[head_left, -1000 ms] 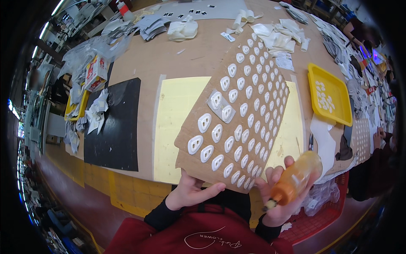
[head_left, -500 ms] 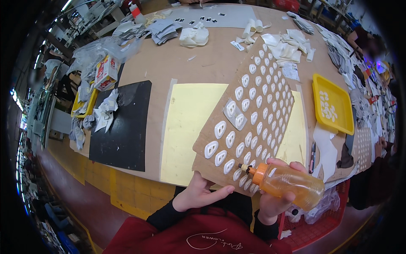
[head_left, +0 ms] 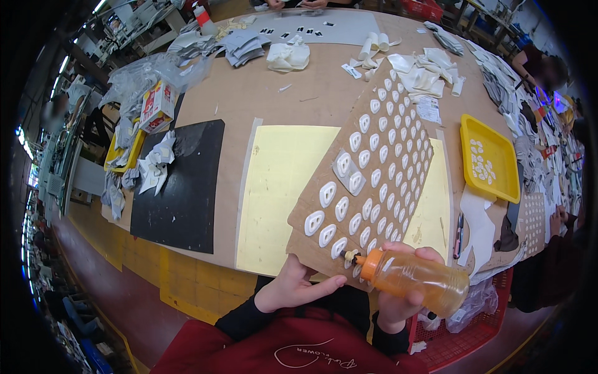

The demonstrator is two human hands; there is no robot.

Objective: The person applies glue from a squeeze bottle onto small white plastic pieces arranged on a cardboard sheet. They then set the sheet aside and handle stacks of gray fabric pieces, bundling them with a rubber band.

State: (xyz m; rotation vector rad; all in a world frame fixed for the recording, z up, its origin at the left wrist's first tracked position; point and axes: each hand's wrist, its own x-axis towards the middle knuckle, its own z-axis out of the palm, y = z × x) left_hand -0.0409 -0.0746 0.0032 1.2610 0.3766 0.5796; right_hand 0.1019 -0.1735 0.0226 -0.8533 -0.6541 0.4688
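A brown cardboard sheet [head_left: 374,115] slants across the table, its near end raised over the table edge. Rows of small white rounded-triangle pieces [head_left: 327,194] with dark slots lie on it. My left hand [head_left: 299,288] grips the sheet's near left corner, thumb on top and fingers hidden beneath. In my right hand [head_left: 398,305] is a clear squeeze bottle [head_left: 423,280] of amber liquid with an orange cap, held tilted. Its dark nozzle tip is at a white piece in the nearest rows; whether it touches, I cannot tell.
Beneath the sheet lies a pale yellow board [head_left: 280,187], with a black board [head_left: 177,193] to its left. A yellow tray [head_left: 467,156] of white pieces and a pen [head_left: 459,235] are on the right. A red basket [head_left: 461,349] stands below. Another person's hands [head_left: 293,5] show at the far edge.
My right hand has brought the bottle left and slightly nearer, shifting its nozzle to another white piece. My left hand keeps its grip on the sheet. The far person's hands show more.
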